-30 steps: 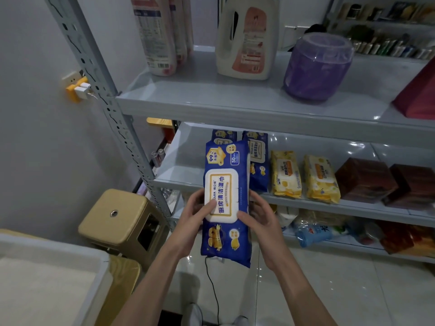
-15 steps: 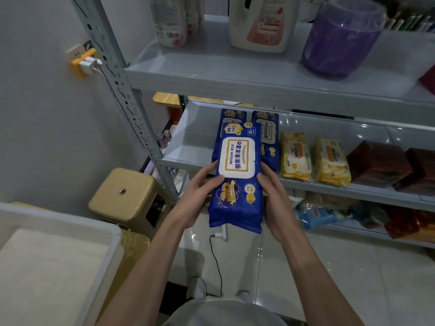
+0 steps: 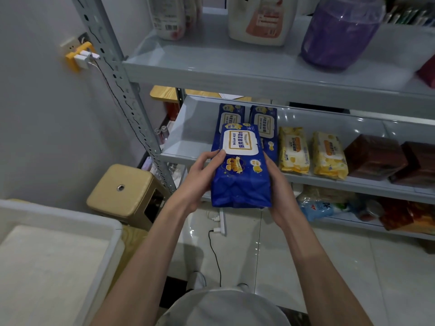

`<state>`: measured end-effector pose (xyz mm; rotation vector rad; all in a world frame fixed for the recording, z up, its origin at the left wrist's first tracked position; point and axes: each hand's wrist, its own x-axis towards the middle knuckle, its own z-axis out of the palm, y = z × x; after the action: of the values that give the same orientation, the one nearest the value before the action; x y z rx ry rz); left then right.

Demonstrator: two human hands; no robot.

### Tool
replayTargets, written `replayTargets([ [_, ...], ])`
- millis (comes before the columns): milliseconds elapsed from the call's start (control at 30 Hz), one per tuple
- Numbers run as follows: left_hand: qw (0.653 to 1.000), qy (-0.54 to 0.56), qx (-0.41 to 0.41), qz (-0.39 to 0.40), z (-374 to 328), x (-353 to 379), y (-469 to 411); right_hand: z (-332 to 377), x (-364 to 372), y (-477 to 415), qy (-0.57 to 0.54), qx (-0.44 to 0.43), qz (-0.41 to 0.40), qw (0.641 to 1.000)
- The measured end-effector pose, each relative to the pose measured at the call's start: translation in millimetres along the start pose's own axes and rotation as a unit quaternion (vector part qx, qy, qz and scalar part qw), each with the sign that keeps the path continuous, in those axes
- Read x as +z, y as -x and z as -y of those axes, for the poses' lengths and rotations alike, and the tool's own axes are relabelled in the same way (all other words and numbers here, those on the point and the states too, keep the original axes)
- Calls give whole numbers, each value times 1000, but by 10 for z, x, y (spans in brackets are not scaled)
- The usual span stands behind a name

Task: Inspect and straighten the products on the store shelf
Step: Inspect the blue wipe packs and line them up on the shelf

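Note:
A blue pack of wet wipes (image 3: 240,182) with a white lid label is held between both hands at the front edge of the middle shelf (image 3: 188,149). My left hand (image 3: 197,182) grips its left side, thumb on the front. My right hand (image 3: 279,191) grips its right side. Its far end reaches over the shelf, above another blue pack (image 3: 229,115). A second blue pack (image 3: 264,121) lies beside that one. Two yellow wipe packs (image 3: 293,150) (image 3: 329,155) lie to the right.
Brown boxes (image 3: 374,156) stand on the middle shelf's right. The top shelf (image 3: 211,64) carries a white jug (image 3: 261,17) and a purple tub (image 3: 339,31). A beige stool (image 3: 122,187) and a white bin (image 3: 58,255) stand at the left. A power strip (image 3: 222,220) lies on the floor.
Both hands have carried the blue pack forward and tilted it flatter, so its far end now reaches over the middle shelf. The camera has dipped downward.

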<state>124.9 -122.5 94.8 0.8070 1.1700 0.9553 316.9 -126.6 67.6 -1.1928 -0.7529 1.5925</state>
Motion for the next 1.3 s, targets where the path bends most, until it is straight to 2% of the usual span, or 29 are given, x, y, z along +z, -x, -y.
replayTargets([
  [267, 995, 79, -63, 7, 80, -123, -12, 93, 80, 132, 62, -31, -26, 997],
  [367, 998, 49, -30, -10, 80, -110, 10, 87, 65, 143, 84, 1, -27, 996],
  [567, 992, -89, 87, -1, 110, -13, 137, 201, 75, 154, 127, 31, -15, 991],
  [633, 990, -83, 113, -2, 157, 44, 168, 196, 83, 163, 121, 20, -19, 992],
  [733, 993, -10, 113, -21, 206, 80, 152, 174, 58, 161, 118, 16, -21, 993],
  [867, 989, -29, 140, -41, 260, 81, 73, 121, 40, 132, 96, 39, -33, 994],
  [967, 995, -18, 83, -44, 272, 108, 35, 72, 4, 123, 73, 45, -45, 995],
  [1100, 998, 34, -41, 41, 269, 135, -2, 6, -39, 147, 44, 9, -42, 998],
  [1200, 995, 55, -46, 68, 259, 105, -37, -22, -71, 165, 30, -7, -21, 999],
  [1300, 997, 43, -25, 62, 259, 74, -47, -20, -98, 168, 61, -5, 4, 998],
])
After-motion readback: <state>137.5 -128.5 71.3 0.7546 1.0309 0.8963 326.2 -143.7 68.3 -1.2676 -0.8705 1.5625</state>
